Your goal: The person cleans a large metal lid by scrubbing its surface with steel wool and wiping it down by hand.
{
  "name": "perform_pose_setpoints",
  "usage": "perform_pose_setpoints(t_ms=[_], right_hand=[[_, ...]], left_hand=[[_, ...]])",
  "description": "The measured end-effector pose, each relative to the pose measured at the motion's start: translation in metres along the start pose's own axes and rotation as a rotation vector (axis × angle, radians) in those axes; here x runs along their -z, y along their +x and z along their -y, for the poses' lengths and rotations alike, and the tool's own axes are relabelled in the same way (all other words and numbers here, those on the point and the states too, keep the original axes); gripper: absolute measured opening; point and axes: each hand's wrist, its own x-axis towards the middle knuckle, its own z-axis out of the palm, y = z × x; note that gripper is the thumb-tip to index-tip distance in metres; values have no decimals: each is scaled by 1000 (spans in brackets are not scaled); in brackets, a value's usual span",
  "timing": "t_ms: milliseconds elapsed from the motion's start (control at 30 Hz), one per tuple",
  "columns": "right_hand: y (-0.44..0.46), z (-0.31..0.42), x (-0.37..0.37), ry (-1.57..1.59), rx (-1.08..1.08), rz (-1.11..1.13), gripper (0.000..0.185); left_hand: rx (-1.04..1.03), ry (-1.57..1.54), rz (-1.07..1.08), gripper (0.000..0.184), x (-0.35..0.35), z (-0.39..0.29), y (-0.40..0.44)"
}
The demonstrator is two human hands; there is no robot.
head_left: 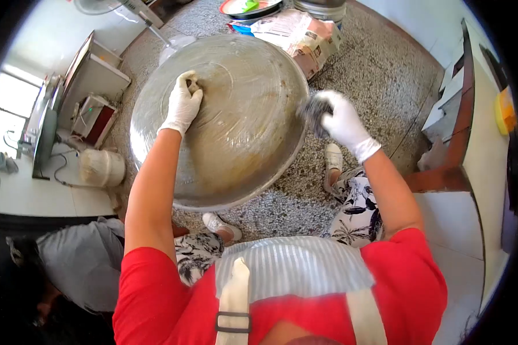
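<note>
A large round metal lid [242, 132], wet and streaked with brownish stains, takes up the middle of the view. My left hand [183, 103], in a white glove, rests on it left of the centre. Its fingers are curled in, and whatever they grip is hidden. Just beyond the lid's right rim, my gloved right hand [342, 118] is closed round a dark grey steel wool scourer [315, 114], which is blurred. The scourer is close to the rim; I cannot tell whether it touches.
Beyond the lid lie a printed paper sack [299, 37] and a basin [250, 7]. A fan [149, 20] stands at the far left, a white bucket [102, 168] nearer. Another person in a grey top [83, 261] is low at left. A counter [495, 172] runs along the right.
</note>
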Motion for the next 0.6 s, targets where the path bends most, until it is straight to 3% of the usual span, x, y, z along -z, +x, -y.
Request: perform_pose_setpoints(t_ms=[33,100,133,167,233,333,433,467,500,567,600], right_hand=[[11,1,1,77,-145,-83,34],[36,6,-3,68,5,-171,39],[47,12,-9,73,134,-280,44],[58,19,-15,75,161,-256,44],[70,33,-31,-270,368,-287,45],[66,34,-79,-615,373,-145,45],[69,24,-79,-485,404,-35,48],[67,20,-77,-476,414,-6,50],[64,24,-73,-558,372,32,52],[61,33,-65,-696,296,105,56],[63,33,-64,-712,306,107,56]], left_hand=[[-3,-38,0,43,2,-2,-7],[-95,-66,-49,59,10,11,-18],[93,-154,6,53,27,-26,-36],[52,-128,-57,47,35,-20,-47],[32,-106,-140,42,46,0,-73],[64,-18,-438,28,76,22,-124],[175,131,-666,33,104,57,-172],[307,59,-754,38,103,73,-189],[496,-212,-750,43,102,100,-204],[784,-699,-723,45,99,75,-217],[792,-833,-546,40,101,78,-224]])
